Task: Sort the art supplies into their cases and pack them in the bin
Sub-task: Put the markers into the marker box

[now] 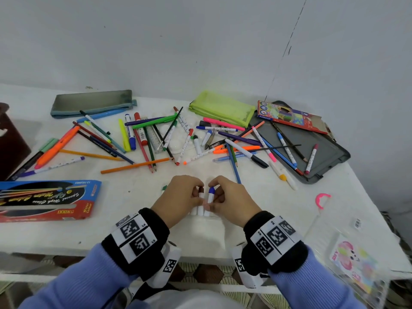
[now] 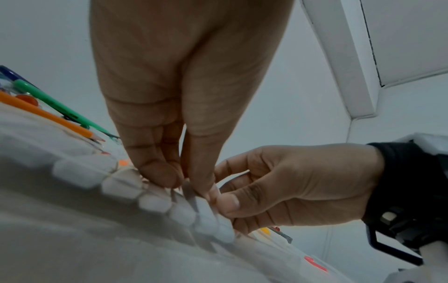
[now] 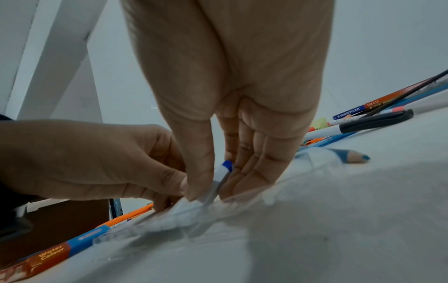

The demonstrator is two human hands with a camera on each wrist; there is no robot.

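My two hands meet near the table's front edge. The left hand [image 1: 189,195] pinches a short white marker with a brown cap [image 1: 201,194]. Right beside it, the right hand [image 1: 223,197] pinches a white marker with a blue cap [image 1: 211,195], thumb on one side and fingers on the other. Both markers stand tilted with their lower ends in a clear plastic case [image 1: 200,228]. The left wrist view has the left hand [image 2: 186,183] over a row of white marker ends [image 2: 155,201]. The blue-capped marker [image 3: 224,170] sits in the right hand [image 3: 213,187] in the right wrist view.
Several loose pens, markers and pencils [image 1: 178,134] cover the table's middle. Around them lie a grey pouch [image 1: 93,103], a green mesh pouch [image 1: 223,108], a Staedtler box [image 1: 289,117], a grey tray [image 1: 323,152] and a water colour box [image 1: 44,199].
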